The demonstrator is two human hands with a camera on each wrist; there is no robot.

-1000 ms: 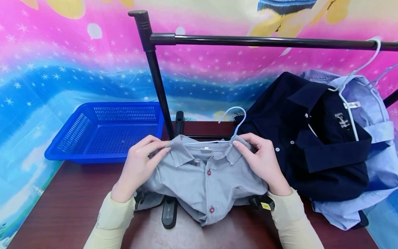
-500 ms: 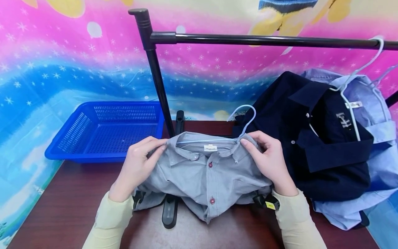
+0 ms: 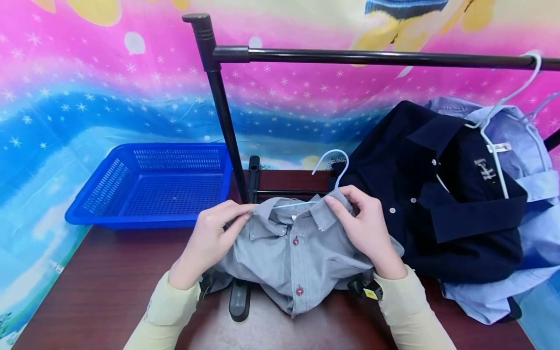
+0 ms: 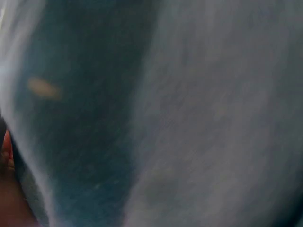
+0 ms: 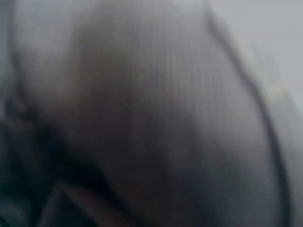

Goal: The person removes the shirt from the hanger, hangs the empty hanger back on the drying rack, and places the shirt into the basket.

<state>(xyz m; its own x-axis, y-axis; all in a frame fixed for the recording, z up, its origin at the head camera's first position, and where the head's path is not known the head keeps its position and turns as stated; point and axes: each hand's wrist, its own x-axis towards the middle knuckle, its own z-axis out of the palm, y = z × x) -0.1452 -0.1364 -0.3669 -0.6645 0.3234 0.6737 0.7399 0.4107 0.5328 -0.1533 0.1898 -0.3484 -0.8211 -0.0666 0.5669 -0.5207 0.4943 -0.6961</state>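
A grey button-up shirt [image 3: 271, 257] with dark red buttons is held up in front of me in the head view. My left hand [image 3: 214, 238] pinches it beside the left side of the collar. With thumb and fingers, my right hand [image 3: 365, 226] pinches the right side of the collar. Inside the neck runs a pale blue wire hanger [image 3: 343, 167], its hook standing up out of the collar near the right hand. The hanger's arms are mostly hidden under the cloth. Blurred grey cloth [image 4: 213, 118] fills the left wrist view, and blurred cloth [image 5: 156, 104] most of the right.
A black clothes rack [image 3: 350, 57] stands on the dark red table [image 3: 87, 287]. On its bar, at the right, hang a navy shirt [image 3: 477, 262] and a light blue shirt [image 3: 535, 243]. A blue plastic basket [image 3: 113, 221] sits at the left behind my left hand.
Both hands keep their hold on the shirt. Over the last half second the left hand moved right and slightly down, the right hand moved left, and the hanger hook shifted left.
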